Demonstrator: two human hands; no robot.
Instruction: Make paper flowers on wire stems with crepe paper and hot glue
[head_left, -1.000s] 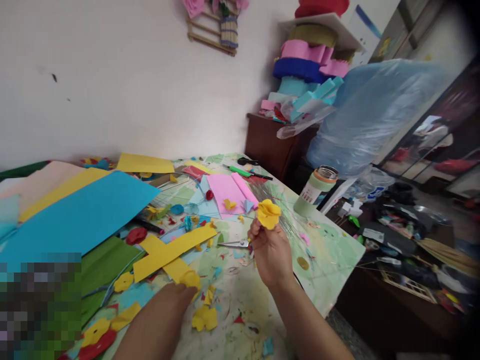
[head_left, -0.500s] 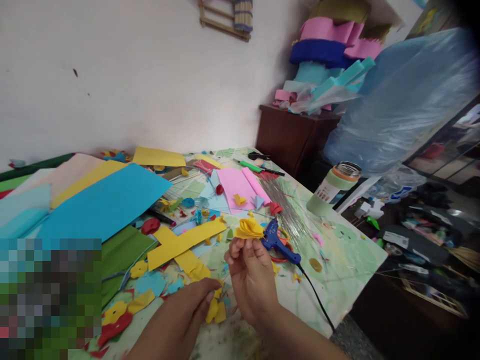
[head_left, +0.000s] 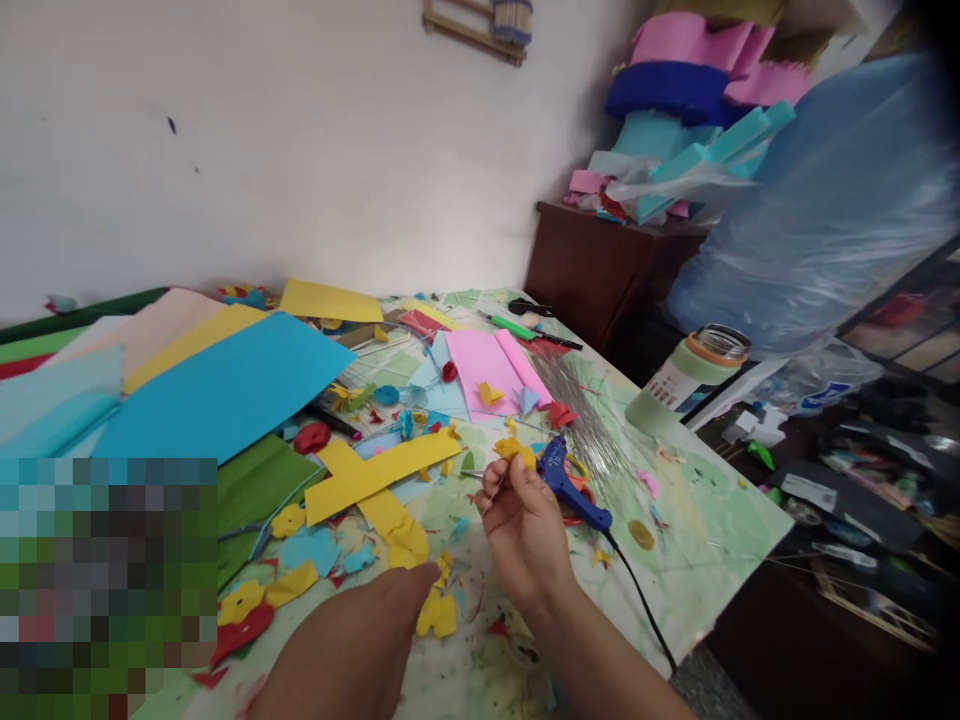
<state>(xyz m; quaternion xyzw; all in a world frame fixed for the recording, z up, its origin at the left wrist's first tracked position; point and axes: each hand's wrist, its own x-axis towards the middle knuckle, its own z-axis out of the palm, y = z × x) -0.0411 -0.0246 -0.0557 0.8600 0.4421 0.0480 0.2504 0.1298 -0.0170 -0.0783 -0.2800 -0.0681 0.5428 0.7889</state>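
My right hand (head_left: 531, 530) is raised over the middle of the table. Its thumb and fingers pinch a yellow paper flower (head_left: 513, 452), partly covered by the fingertips. A thin pale strand seems to run down beside the fingers. Just behind and to the right lies a blue glue gun (head_left: 571, 488) with a black cord. Partly under it are scissors with orange-red handles (head_left: 579, 468). My left hand (head_left: 349, 645) is low at the front, back toward me, its fingers hidden. Small yellow paper petals (head_left: 436, 612) lie by its tip.
Crossed yellow paper strips (head_left: 382, 476), blue sheets (head_left: 225, 385) and pink paper (head_left: 491, 370) cover the table's left and middle. Thin wires (head_left: 589, 410) lie behind the glue gun. A green bottle (head_left: 688, 375) stands at the right edge. A pixelated patch masks the lower left.
The view has shifted, so the scene sits slightly farther right. The yellow flower has turned and shows less between my right fingers. My left hand has rotated, hiding its fingers.
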